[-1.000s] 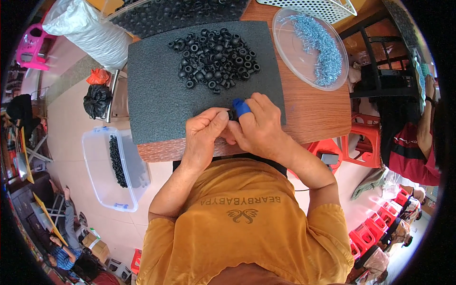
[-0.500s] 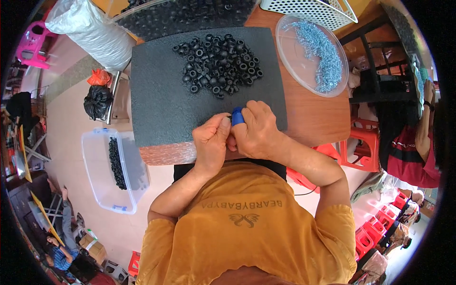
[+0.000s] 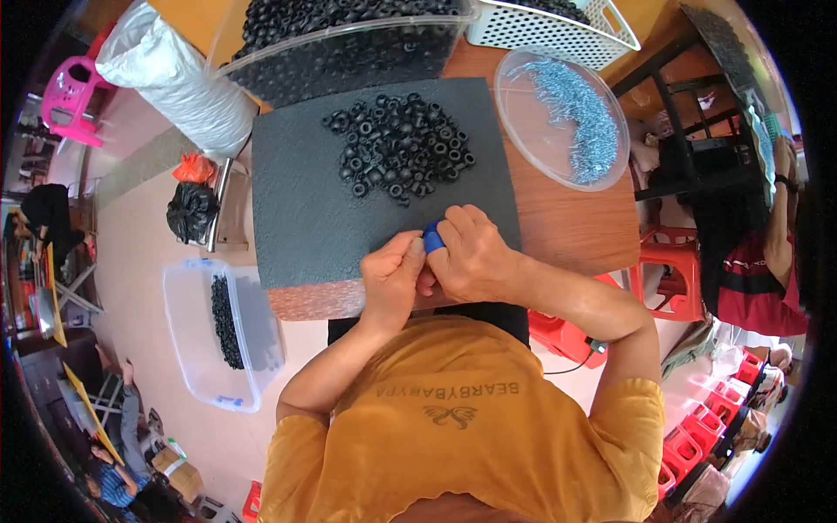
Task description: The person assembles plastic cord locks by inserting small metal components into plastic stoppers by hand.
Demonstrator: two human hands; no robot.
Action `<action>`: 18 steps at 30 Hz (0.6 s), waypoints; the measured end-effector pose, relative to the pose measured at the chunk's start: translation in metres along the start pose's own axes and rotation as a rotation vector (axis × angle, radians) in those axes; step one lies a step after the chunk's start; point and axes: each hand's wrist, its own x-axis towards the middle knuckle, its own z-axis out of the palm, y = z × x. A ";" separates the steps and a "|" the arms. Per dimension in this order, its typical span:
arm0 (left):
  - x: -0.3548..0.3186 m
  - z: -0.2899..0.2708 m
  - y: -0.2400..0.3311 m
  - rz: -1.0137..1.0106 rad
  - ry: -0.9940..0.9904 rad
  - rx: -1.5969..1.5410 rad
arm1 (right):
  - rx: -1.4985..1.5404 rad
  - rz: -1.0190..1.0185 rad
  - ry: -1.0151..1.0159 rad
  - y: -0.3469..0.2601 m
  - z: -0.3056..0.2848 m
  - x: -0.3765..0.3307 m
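Close to the front edge of a dark grey mat (image 3: 292,200), my two hands meet fingertip to fingertip. My left hand (image 3: 390,272) is closed in a pinch, its thumb against the fingers; whatever lies between them is hidden. Curled round a short blue rounded piece (image 3: 433,237) is my right hand (image 3: 475,257); the blue piece points toward the left thumb, and I cannot tell its exact kind. Beyond the hands, on the mat, lies a loose heap of small black ring-shaped parts (image 3: 397,148).
A clear lid (image 3: 514,113) with small shiny blue metallic pieces lies right on the wooden table (image 3: 575,231). Behind stand a clear bin (image 3: 349,30) of black parts and a white perforated basket (image 3: 549,39). Left are a white sack (image 3: 187,87) and a clear floor box (image 3: 183,322).
The whole view has shifted, so the table and hands sit lower and more of the back bin shows. Both hands keep nearly the same hold.
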 end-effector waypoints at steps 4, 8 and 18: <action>0.002 -0.008 0.014 -0.131 -0.010 0.010 | 0.109 0.097 0.068 0.007 -0.003 -0.004; 0.027 -0.037 0.030 0.640 0.347 0.883 | -0.127 0.205 0.176 0.037 -0.042 0.002; 0.054 -0.046 0.030 0.905 0.145 1.365 | -0.528 0.837 0.249 0.243 -0.133 0.042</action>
